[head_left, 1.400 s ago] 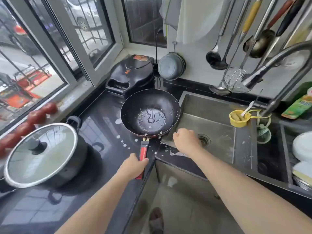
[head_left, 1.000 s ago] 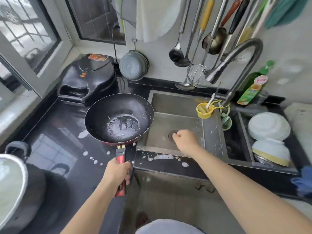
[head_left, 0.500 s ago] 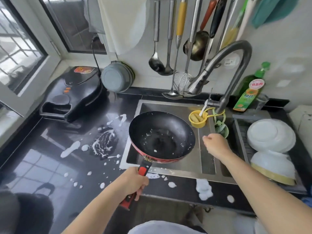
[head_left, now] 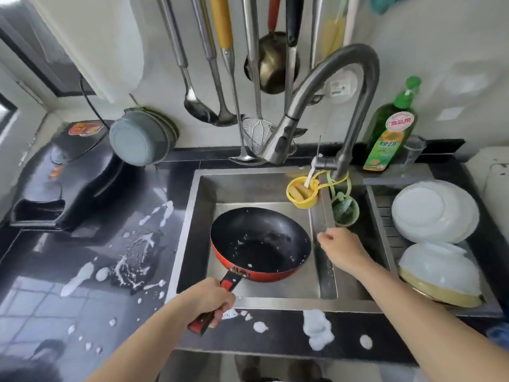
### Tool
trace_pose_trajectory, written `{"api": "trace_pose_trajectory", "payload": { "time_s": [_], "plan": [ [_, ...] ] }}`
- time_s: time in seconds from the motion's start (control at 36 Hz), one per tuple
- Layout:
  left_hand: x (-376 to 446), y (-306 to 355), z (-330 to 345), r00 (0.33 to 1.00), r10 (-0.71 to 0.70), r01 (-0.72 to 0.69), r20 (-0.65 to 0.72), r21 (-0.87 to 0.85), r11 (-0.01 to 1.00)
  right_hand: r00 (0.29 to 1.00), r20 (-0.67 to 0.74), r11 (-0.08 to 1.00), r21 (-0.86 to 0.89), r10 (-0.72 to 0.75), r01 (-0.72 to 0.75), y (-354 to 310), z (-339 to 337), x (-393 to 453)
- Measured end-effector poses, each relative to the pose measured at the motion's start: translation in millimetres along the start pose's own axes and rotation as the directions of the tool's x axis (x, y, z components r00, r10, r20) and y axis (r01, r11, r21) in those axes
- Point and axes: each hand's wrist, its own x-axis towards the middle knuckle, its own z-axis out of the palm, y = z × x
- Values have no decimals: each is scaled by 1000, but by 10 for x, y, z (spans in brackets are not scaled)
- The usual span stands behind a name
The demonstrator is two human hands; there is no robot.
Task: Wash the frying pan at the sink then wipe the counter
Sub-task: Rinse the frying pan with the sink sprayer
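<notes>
A frying pan (head_left: pixel 261 244), black inside and red outside, sits low in the steel sink (head_left: pixel 198 205), with white specks on its inner surface. My left hand (head_left: pixel 206 301) grips its red and black handle at the sink's front edge. My right hand (head_left: pixel 340 250) hovers over the sink's right divider, fingers loosely curled, holding nothing I can see. The curved faucet (head_left: pixel 311 106) arches above the sink, its spout pointing down left. White splashes (head_left: pixel 132 260) cover the black counter (head_left: pixel 55 288) to the left.
A black electric griddle (head_left: pixel 66 177) stands at the back left. Ladles and a skimmer (head_left: pixel 256 133) hang on the wall. A green soap bottle (head_left: pixel 391 130), a yellow holder (head_left: pixel 301 193) and stacked white bowls (head_left: pixel 435 210) are on the right. More foam blobs (head_left: pixel 316 329) lie on the front ledge.
My left hand carried the pan from the counter rightwards and lowered it into the sink, leaving a white spill behind. My right hand moved from the sink's front edge to its right divider.
</notes>
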Motion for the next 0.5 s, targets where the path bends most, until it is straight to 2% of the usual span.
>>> {"api": "trace_pose_trajectory", "payload": {
  "time_s": [0.17, 0.22, 0.28, 0.33, 0.39, 0.5],
  "plan": [
    [257, -32, -373, 998, 0, -9, 68, 130, 991, 1000, 2, 1000, -16, 19, -19, -37, 80, -82],
    [346, -49, -510, 998, 5, -16, 63, 172, 985, 1000, -14, 999, -33, 19, -19, -61, 119, -103],
    [471, -28, -601, 999, 48, -49, 10, 306, 951, 999, -35, 998, -42, 41, -42, -55, 146, -113],
    [575, -26, -648, 983, 143, -56, -112, 563, 825, 997, -59, 997, -55, 58, -62, -66, 182, -145],
    [651, -39, -621, 932, 288, -6, -221, 784, 621, 997, -55, 996, -54, 63, -66, -72, 211, -190],
    [792, -142, -536, 893, 423, -34, -154, 914, 404, 996, -40, 995, -45, 83, -85, -106, 287, -283]
  ]
}}
